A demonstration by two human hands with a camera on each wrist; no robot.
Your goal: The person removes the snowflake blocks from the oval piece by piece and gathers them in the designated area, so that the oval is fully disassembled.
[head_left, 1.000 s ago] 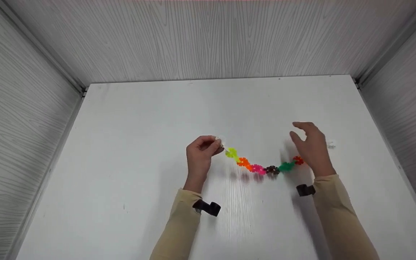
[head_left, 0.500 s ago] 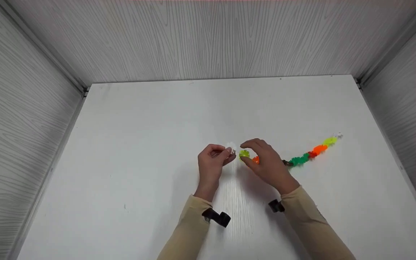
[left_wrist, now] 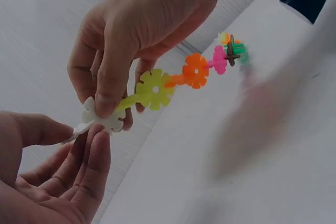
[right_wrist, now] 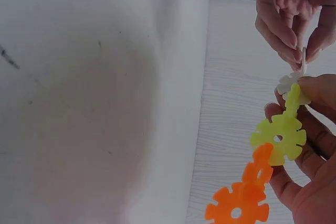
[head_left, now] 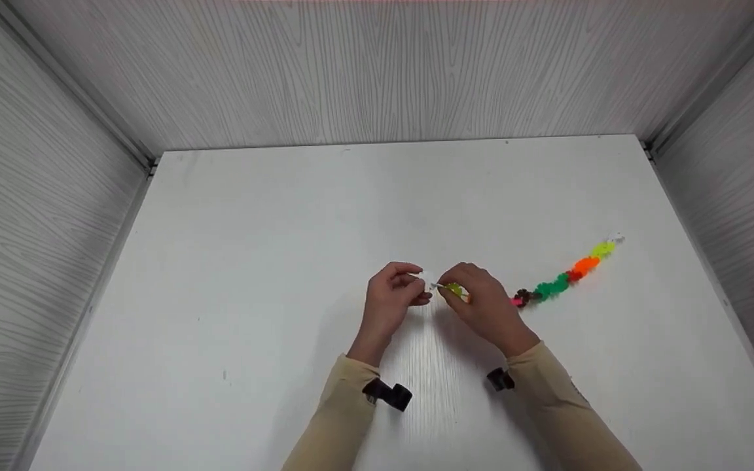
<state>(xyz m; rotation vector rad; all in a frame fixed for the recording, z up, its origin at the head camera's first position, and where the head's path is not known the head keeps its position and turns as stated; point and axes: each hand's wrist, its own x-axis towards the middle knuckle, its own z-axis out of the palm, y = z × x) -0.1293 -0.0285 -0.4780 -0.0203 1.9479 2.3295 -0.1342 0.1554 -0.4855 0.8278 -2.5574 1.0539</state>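
Observation:
A chain of slotted plastic flower discs hangs from my hands toward the right. My left hand pinches a white disc seen edge-on. My right hand pinches another white disc, joined to the chain's yellow disc. The two white discs meet at their edges; how deep they sit in each other is hidden by the fingers. Beyond the yellow come orange, pink, brown, green, red, then orange and yellow again, ending in white.
Everything is above a white tabletop. Grey wood-grain panels stand at the back, the left and the right. Each wrist carries a black camera mount, the left one and the right one.
My right hand has come leftward from the chain's red section to the white end and now pinches a disc there. My left hand has shifted slightly right, still holding white. The chain's far part shows again.

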